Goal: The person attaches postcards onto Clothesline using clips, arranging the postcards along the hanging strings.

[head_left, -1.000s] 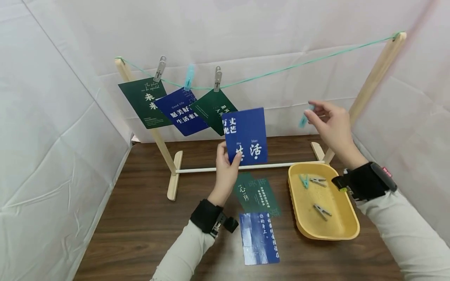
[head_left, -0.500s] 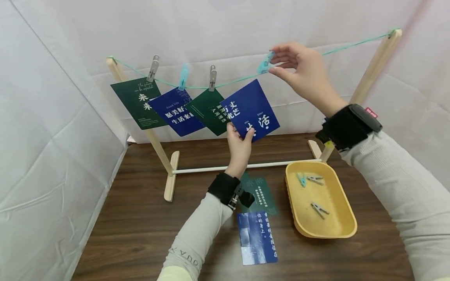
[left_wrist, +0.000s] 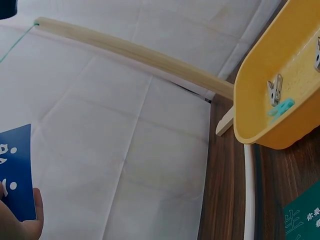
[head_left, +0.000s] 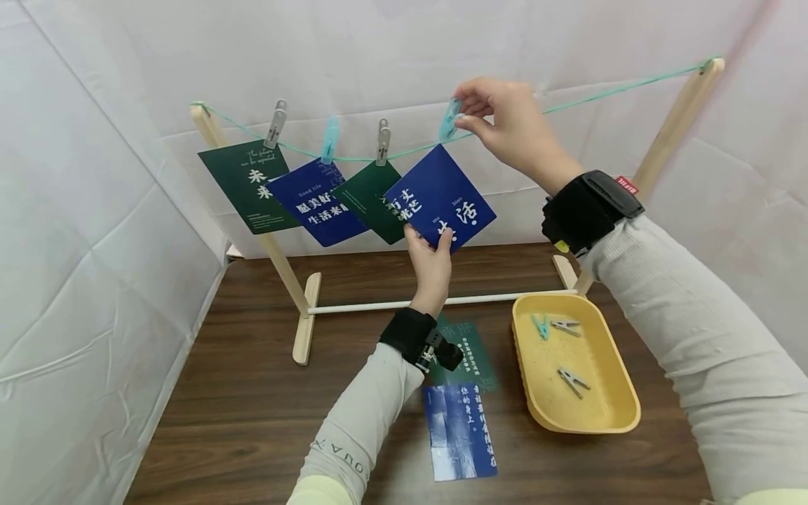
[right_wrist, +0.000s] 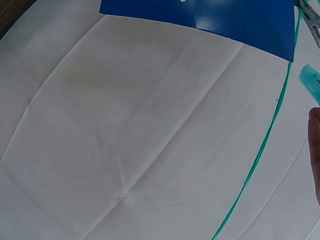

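In the head view my left hand (head_left: 431, 270) pinches the lower edge of a blue card (head_left: 451, 189) with white writing, tilted so one corner points up at the green line (head_left: 621, 89). My right hand (head_left: 505, 123) pinches a light blue clothespin (head_left: 449, 120) right above that corner, close over the line. The right wrist view shows the card's corner overlapping the line, with the clothespin tip (right_wrist: 311, 80) just apart from it. To the left, a green card (head_left: 372, 200), a blue card (head_left: 318, 203) and another green card (head_left: 243, 186) hang from the line by clothespins.
A wooden frame (head_left: 678, 126) carries the line, with a white rod (head_left: 486, 299) low across it. A yellow basket (head_left: 527, 379) at right holds several clothespins. On the brown table lie green cards (head_left: 476, 351) and a blue card (head_left: 459, 435).
Both hands have risen to the line, my left lifting and tilting the blue card. My right hand has brought the clothespin up and leftward to above the card's corner.
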Motion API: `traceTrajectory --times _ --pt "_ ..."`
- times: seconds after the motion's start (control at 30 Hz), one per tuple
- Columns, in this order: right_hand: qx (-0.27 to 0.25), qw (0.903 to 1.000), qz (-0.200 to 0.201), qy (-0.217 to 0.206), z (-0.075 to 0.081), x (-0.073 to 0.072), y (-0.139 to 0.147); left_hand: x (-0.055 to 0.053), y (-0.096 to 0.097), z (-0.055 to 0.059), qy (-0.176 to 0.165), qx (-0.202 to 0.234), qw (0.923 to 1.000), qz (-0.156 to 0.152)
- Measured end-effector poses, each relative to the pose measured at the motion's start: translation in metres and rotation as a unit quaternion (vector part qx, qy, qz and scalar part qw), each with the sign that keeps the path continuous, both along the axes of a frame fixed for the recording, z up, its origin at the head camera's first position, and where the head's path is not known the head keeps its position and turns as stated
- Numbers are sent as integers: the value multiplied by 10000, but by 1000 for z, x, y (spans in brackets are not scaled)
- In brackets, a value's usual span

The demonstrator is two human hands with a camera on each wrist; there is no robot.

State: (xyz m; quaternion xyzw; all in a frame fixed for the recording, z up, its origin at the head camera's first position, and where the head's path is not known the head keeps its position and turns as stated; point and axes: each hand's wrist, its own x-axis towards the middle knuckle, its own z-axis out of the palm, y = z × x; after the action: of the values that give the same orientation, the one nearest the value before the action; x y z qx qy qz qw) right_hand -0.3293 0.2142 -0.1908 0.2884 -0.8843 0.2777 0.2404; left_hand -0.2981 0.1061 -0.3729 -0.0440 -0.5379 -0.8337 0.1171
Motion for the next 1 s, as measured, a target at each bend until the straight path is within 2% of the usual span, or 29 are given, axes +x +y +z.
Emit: traceTrajectory --times 0.3,0.53,0.7,1.0 --pt "67 9997 -235 -11 2 -4 -1 2 4 -2 -57 -12 10000 -8" --pt "181 9995 -188 -171 4 -5 -5 1 2 -5 121 31 9999 50" --pt "311 9993 -154 -158 4 -5 -6 1 2 -6 107 -20 9999 66" --pt "586 9976 -15 -380 3 -7 -7 -2 2 -8 46 27 9999 95"
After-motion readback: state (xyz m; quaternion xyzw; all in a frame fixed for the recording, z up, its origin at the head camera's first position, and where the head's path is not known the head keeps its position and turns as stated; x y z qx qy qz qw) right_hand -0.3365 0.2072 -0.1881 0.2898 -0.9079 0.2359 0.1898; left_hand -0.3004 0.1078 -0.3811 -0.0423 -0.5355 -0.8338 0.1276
